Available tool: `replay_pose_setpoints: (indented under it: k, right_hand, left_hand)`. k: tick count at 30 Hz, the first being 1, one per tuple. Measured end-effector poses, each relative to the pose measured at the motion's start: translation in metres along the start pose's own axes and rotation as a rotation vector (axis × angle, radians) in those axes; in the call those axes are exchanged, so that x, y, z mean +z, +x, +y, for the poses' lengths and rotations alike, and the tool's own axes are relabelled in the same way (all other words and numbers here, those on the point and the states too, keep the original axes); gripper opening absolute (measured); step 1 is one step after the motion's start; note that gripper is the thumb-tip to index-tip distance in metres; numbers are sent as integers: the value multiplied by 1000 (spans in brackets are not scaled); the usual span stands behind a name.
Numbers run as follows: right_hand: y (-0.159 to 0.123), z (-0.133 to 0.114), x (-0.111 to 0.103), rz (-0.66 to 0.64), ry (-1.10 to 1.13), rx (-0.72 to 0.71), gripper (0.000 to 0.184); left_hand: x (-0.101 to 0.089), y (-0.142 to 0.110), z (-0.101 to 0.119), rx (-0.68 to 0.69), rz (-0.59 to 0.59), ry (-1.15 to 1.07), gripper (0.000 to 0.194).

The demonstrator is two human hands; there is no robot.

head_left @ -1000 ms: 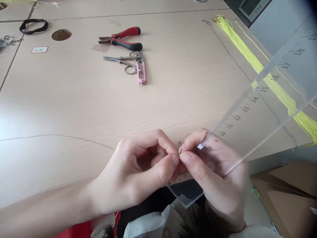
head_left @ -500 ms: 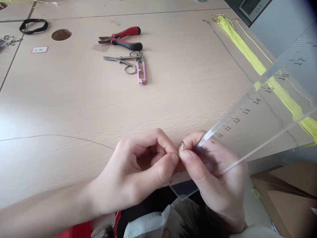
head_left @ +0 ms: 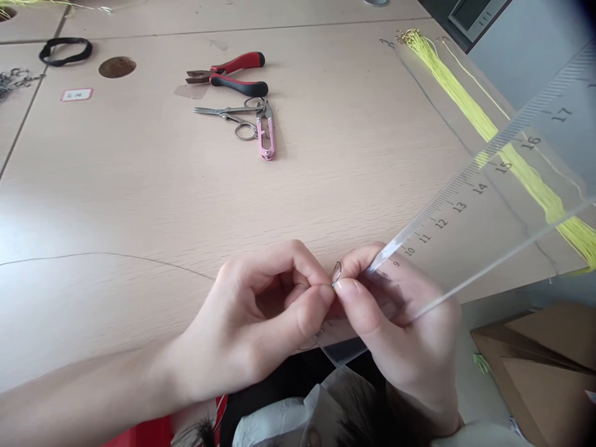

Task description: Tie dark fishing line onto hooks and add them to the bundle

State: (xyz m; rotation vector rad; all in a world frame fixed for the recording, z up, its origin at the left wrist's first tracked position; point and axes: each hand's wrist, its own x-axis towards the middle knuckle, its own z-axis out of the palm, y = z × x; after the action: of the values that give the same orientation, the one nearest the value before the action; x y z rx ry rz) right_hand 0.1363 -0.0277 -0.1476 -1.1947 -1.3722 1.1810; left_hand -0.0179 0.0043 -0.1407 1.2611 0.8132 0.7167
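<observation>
Two bare hands work at the near edge of a pale wood-grain counter (head_left: 116,186), thumbs and forefingers clenched almost tip to tip. The left hand (head_left: 261,316) and the right hand (head_left: 400,310) together pinch a fine dark wire (head_left: 107,253), whose small bent loop (head_left: 337,273) stands just above the fingertips (head_left: 347,288), in the narrow gap between the hands. The other fingers of the left hand curl loosely inward. The wire's long tail runs away to the left, lying slack across the counter.

So far, the loop is formed and the long tail remains free; at this size, whether the loop's end is closed off cannot be told. A clear plastic ruler (head_left: 465,205) angles up and away from the right hand, its lower end passing behind the fingers; whether it is gripped or only resting there is hidden.

Beyond the hands, a brown cardboard sheet (head_left: 535,366) sits low at right, off the counter. Farther out lie a pair of pink thread snips (head_left: 266,133), steel scissors (head_left: 223,110) and red-and-black pliers (head_left: 228,77). At upper right, a long bundle of yellow cords (head_left: 484,130) with gold-coloured ends stretches across the counter, and a black elastic band (head_left: 65,51) lies at far left.
</observation>
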Motion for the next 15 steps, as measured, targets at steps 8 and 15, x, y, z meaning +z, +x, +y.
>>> replay_pose_setpoints:
  k: [8,15]
  right_hand:
    - [2,-6,-3,-41,-42,1,15]
    - [4,-5,-3,-73,-67,-16,16]
  left_hand:
    - [0,-1,2,-16,9,16,16]
    - [0,0,1,-9,17,25,17]
